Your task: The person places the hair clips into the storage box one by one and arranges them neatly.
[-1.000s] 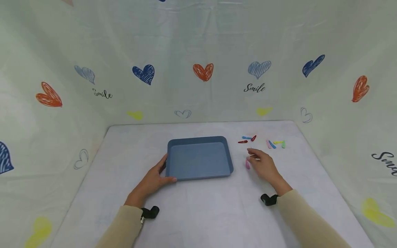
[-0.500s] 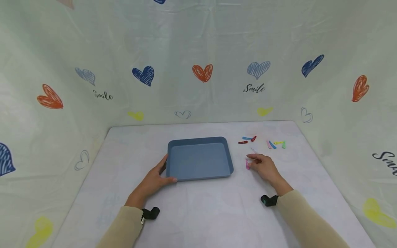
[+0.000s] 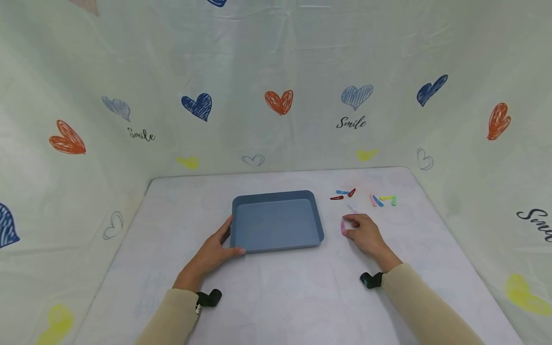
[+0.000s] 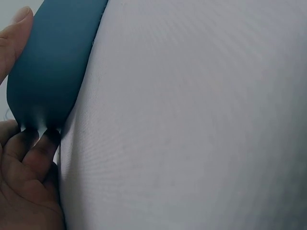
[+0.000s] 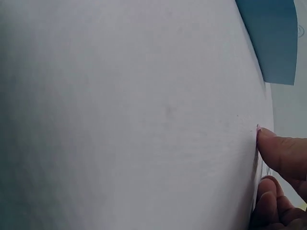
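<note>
A shallow blue-grey tray (image 3: 278, 223) lies on the table. My left hand (image 3: 211, 254) grips its near left corner, thumb along the front edge and fingers against the left side; the left wrist view shows fingertips (image 4: 50, 136) touching the tray wall (image 4: 53, 57). To the right of the tray, my right hand (image 3: 366, 235) pinches a pink hair clip (image 3: 343, 227) at the table surface, thumb at its near end and a finger at its far end. In the right wrist view the thumb (image 5: 283, 151) hides most of the clip. A pale lilac clip (image 3: 352, 209) lies just beyond the fingers.
Behind my right hand lie a blue hair clip (image 3: 342, 192) and two red clips (image 3: 337, 198). Farther right sits a group with a pink clip (image 3: 373, 201), a blue one (image 3: 378, 201), a yellow one (image 3: 386, 198) and a green one (image 3: 394, 201). A heart-printed curtain (image 3: 302, 139) stands behind the table.
My right hand's fingers have come down toward me onto the pink hair clip and pinch it now; the lilac clip shows beyond them. The left hand and tray stay in place.
</note>
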The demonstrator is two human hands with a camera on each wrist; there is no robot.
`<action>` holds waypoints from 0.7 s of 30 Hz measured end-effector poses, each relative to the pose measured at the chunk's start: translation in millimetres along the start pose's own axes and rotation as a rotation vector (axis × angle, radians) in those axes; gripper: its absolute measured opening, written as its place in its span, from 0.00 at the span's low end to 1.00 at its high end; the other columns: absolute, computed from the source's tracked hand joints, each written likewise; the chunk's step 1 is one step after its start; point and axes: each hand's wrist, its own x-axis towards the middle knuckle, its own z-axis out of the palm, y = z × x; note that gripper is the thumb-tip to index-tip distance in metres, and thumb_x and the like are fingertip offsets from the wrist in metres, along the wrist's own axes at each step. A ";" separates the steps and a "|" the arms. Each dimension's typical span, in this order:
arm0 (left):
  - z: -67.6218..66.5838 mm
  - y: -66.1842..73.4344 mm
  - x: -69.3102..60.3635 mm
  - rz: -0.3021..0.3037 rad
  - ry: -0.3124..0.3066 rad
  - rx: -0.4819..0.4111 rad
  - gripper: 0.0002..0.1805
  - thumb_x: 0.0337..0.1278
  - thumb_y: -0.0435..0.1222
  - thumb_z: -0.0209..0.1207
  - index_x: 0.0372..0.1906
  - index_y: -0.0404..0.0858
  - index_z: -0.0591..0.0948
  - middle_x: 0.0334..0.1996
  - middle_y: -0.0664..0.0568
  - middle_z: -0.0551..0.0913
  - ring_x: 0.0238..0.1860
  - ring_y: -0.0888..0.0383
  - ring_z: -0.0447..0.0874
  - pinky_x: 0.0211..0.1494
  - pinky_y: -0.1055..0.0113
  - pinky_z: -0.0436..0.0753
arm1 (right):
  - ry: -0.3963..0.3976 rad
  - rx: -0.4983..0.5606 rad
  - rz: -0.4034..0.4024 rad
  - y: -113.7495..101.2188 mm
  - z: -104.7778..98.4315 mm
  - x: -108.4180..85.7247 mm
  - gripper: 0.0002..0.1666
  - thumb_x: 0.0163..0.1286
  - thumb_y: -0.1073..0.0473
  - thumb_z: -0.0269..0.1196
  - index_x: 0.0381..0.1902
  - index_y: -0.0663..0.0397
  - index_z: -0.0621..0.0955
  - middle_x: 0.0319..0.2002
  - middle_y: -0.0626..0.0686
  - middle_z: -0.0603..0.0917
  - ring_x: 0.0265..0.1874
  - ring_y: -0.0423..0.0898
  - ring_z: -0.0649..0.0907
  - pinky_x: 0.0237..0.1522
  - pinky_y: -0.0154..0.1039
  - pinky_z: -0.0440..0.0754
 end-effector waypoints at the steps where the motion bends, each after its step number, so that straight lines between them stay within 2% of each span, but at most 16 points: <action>1: -0.1 -0.7 0.1 0.001 0.000 0.001 0.68 0.52 0.53 0.79 0.88 0.50 0.45 0.84 0.36 0.52 0.84 0.37 0.53 0.83 0.41 0.60 | 0.005 -0.008 -0.006 -0.3 0.7 -0.1 0.27 0.71 0.63 0.69 0.67 0.61 0.80 0.60 0.65 0.77 0.55 0.59 0.77 0.58 0.54 0.79; 7: -0.3 -3.1 -0.1 0.003 0.001 0.002 0.68 0.52 0.53 0.79 0.88 0.50 0.45 0.84 0.36 0.52 0.84 0.38 0.53 0.83 0.41 0.60 | 0.018 -0.016 -0.008 -2.6 3.6 -1.0 0.22 0.71 0.65 0.69 0.61 0.62 0.83 0.57 0.65 0.79 0.53 0.59 0.77 0.59 0.56 0.79; 14: 0.2 -4.2 0.4 -0.002 -0.001 0.001 0.68 0.52 0.54 0.79 0.88 0.51 0.45 0.85 0.37 0.52 0.84 0.38 0.53 0.83 0.41 0.60 | 0.039 -0.008 -0.039 -4.7 4.5 -2.0 0.17 0.71 0.66 0.69 0.56 0.59 0.83 0.51 0.61 0.79 0.47 0.56 0.78 0.50 0.47 0.78; 21: 0.1 -3.0 0.9 0.000 -0.003 -0.013 0.68 0.52 0.53 0.79 0.88 0.51 0.45 0.85 0.38 0.51 0.84 0.38 0.53 0.83 0.41 0.60 | 0.052 -0.032 -0.095 -7.2 3.9 -2.4 0.08 0.74 0.64 0.67 0.48 0.55 0.82 0.42 0.55 0.84 0.41 0.50 0.81 0.46 0.43 0.79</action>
